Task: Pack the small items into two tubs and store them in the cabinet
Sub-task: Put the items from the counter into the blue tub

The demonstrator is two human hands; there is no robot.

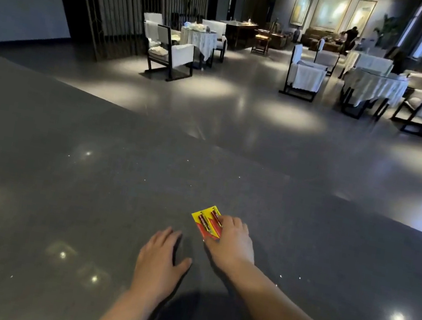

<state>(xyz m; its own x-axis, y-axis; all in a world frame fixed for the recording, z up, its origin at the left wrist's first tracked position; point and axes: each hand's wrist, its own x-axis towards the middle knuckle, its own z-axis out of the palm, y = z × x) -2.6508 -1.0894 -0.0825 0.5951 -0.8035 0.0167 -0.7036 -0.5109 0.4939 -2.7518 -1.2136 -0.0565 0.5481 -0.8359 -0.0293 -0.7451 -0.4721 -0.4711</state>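
**Getting a flat battery pack off a slick counter**

So the right hand (232,243) is reaching over a yellow-and-red battery pack (206,224) that's lying flat on the dark counter (59,190), a bit out in front of the person. The fingers are draping over the pack's right side and near edge. Whether they've actually pinched it or are just resting on top, I honestly can't tell from this angle, since the hand is hiding that edge. The left hand (159,260) is lying palm-down on the counter just left of the pack, fingers straight, holding nothing.

No tubs or cabinet showing anywhere in view, so my guess is we're early in the task and this is just the pickup.

My take on doing it well:

- A thin card on a glossy top is hard to lift straight up. Sliding it toward the near edge, or tipping up one edge with a fingertip first, is probably easier.
- The free left hand could be stopping the pack from skating away while the right one is getting a thumb under.
- Gripping the card by its edges rather than the blister part should be keeping the batteries from popping loose.

Behind the counter it's just a dining room with covered chairs (306,75), nothing relevant.
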